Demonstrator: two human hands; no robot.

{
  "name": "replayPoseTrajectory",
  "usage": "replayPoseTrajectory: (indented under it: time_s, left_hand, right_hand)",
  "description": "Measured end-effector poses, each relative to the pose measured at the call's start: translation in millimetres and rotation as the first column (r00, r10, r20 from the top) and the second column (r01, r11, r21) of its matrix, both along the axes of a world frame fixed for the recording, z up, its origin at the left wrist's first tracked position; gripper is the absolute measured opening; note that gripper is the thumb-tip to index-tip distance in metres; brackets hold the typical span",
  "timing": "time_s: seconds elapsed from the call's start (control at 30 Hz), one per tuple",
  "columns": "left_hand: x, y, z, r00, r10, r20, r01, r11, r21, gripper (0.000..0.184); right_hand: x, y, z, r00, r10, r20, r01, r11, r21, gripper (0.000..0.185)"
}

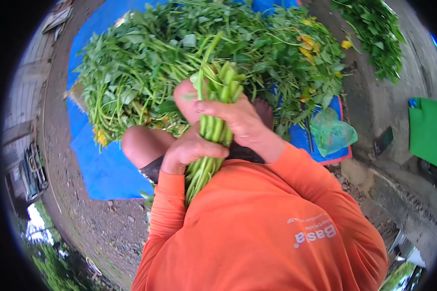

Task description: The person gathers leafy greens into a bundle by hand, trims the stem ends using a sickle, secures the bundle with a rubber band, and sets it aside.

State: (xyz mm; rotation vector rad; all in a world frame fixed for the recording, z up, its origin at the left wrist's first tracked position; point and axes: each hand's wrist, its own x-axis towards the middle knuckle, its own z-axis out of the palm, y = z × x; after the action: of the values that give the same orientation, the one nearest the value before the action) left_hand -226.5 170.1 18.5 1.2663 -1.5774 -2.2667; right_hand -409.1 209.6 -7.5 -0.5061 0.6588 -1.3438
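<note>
Blue tarpaulin (pixel 102 174) covered the gravelly ground (pixel 119 218) from left of centre up to the top edge, bearing a heap of long-stemmed leafy greens (pixel 141 60) across the upper middle. Near its right-hand edge lay a translucent green plastic bag (pixel 332 133). At mid-frame, just above our orange shirt (pixel 257 228), we had a bundle of green stems (pixel 213 128) upright in both hands. Our right hand (pixel 245 121) clasped it higher up, thumb laid across the front; our left hand (pixel 187 149) gripped it lower down. We judged the step to be gathering and evening the bunch. One stem jutted above the others, so the next move called for levelling it without loosening either grip. Blur kept us from telling whether any tie ran round the stems.
</note>
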Motion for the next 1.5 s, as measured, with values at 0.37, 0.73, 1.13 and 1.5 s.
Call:
replayPoseTrajectory:
  time_s: [0.37,0.73,1.13,1.5]
  left_hand:
    - [-15,7,11,0.998,0.011,0.061,-0.008,0.998,-0.06,0.063]
    - [-33,-6,7,0.99,0.039,0.136,-0.041,0.999,0.012,0.066]
    - [-74,-11,20,0.995,-0.022,0.101,0.026,0.999,-0.036,0.062]
    - [-93,-11,17,0.994,-0.034,0.108,0.033,0.999,0.011,0.065]
  right_hand:
    - [-3,7,7,0.849,-0.238,-0.472,0.253,0.967,-0.032,0.062]
    - [-177,210,-303,0.005,0.471,-0.882,0.751,0.581,0.314,0.028]
    - [-194,235,-209,0.103,0.284,-0.953,0.709,0.651,0.271,0.04]
    - [-195,268,-110,0.436,-0.085,-0.896,0.738,0.604,0.302,0.043]
